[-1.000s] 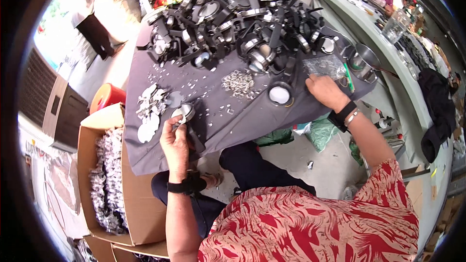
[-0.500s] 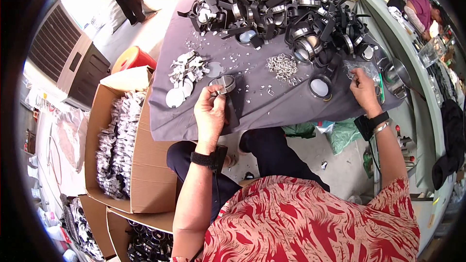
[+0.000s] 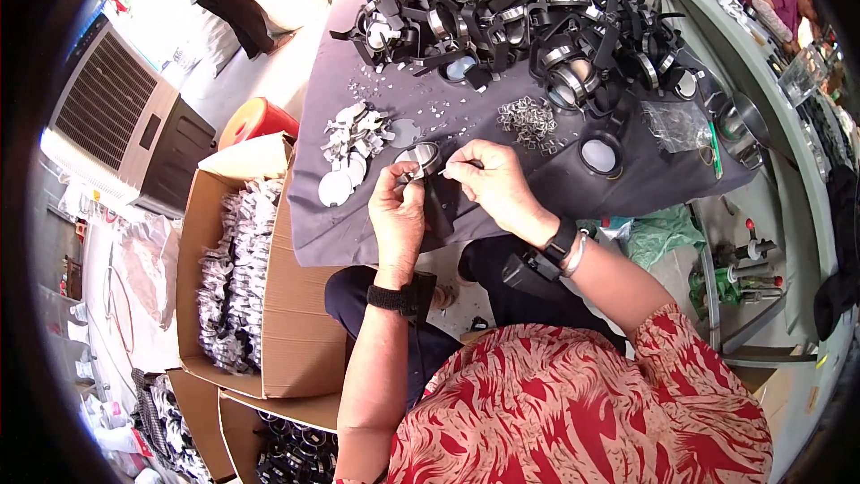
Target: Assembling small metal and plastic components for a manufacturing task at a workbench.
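Pinched in the left hand [image 3: 397,211], a small round silver-rimmed lens disc [image 3: 419,158] sits over the grey cloth-covered table [image 3: 555,184], below the heap of black strapped lamp housings [image 3: 528,9]; the right hand [image 3: 491,185] presses fingertips together on its rim.

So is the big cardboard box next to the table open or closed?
Open. The cardboard box has its flaps folded outward, and the heap of silvery packets inside shows from above, filling much of it.
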`<state>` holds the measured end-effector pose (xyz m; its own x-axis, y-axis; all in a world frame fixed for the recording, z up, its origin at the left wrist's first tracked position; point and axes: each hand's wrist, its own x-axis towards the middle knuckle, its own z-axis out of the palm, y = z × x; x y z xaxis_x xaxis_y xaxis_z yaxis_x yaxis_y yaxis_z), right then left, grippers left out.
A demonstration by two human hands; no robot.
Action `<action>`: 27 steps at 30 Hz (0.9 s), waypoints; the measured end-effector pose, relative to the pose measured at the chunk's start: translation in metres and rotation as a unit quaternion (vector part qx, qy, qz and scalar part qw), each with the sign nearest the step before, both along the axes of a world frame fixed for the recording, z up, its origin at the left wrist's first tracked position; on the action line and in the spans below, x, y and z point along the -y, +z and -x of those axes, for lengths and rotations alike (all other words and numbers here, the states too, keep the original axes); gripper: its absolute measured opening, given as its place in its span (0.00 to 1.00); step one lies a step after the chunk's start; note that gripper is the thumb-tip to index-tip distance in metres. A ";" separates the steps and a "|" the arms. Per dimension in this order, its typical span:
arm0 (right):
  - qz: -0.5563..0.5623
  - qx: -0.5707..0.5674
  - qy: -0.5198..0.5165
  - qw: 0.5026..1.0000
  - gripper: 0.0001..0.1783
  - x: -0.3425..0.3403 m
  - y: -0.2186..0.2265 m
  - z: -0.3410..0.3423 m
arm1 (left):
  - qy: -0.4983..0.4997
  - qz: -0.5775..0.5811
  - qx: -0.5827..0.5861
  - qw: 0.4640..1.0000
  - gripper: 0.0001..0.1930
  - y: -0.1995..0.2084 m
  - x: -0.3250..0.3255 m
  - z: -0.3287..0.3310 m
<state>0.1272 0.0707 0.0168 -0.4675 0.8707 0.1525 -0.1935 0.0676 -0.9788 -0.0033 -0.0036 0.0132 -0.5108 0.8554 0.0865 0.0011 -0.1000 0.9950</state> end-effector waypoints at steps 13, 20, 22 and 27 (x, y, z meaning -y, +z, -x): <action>-0.153 0.133 -0.140 0.969 0.04 -0.003 -0.003 0.010 | -0.002 -0.038 -0.136 0.990 0.06 0.005 -0.013 -0.011; -0.119 0.186 -0.076 0.973 0.07 -0.004 -0.010 0.046 | 0.041 -0.050 -0.105 0.992 0.09 -0.026 -0.006 0.020; -0.128 0.088 -0.101 0.983 0.08 0.003 0.000 0.034 | 0.019 -0.036 -0.122 0.992 0.08 -0.013 -0.006 0.009; -0.163 0.133 -0.099 0.973 0.07 0.009 0.004 0.023 | -0.057 -0.034 -0.087 0.994 0.08 0.010 0.005 0.010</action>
